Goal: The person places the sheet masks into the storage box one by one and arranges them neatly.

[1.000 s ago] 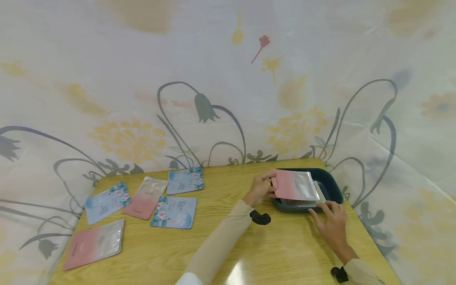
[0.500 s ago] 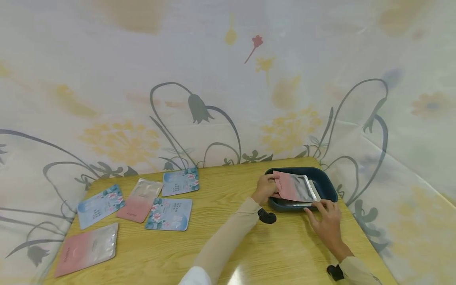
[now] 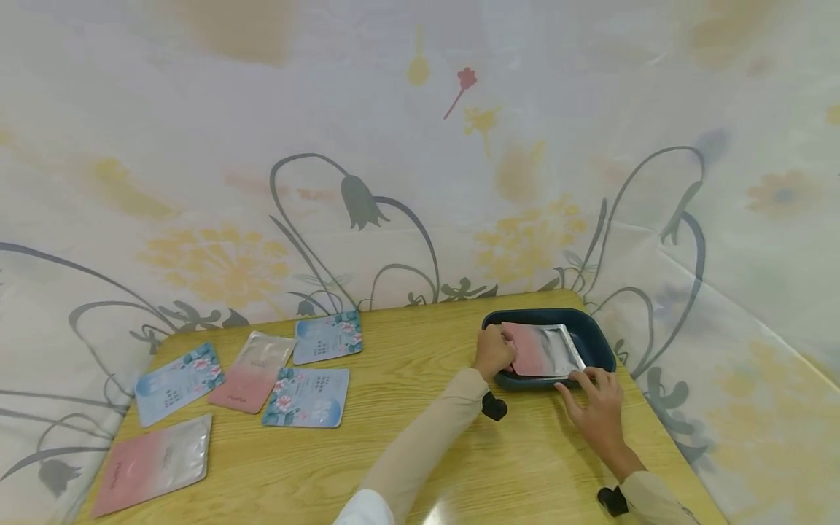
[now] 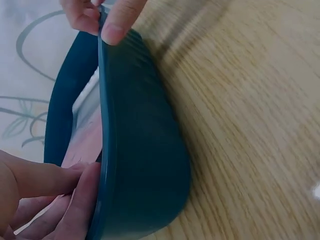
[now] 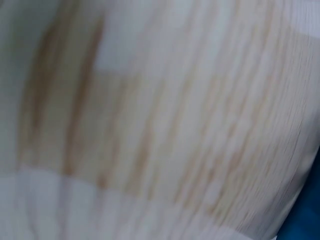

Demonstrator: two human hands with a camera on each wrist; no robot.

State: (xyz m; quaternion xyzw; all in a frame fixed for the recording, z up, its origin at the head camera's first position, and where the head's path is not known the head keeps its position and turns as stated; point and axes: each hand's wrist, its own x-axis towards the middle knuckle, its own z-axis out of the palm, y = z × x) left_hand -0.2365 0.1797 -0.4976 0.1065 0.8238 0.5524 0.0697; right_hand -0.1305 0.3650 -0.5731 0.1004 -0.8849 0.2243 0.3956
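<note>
The left hand (image 3: 495, 352) is pinching a pink packet (image 3: 534, 351) inside the dark tray (image 3: 593, 341), while the right hand (image 3: 599, 412) is gripping the near rim between thumb and fingers. Five other packets (image 3: 252, 370) are lying leftward on the table (image 3: 407, 350).

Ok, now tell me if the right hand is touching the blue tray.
Touching. The left wrist view shows the right hand pinching the rim of the blue tray, thumb outside, fingers inside.

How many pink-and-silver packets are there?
3 visible: the first packet in the tray, the second packet at the near left of the table, the third packet among blue packets. More may be hidden beneath the first.
</note>
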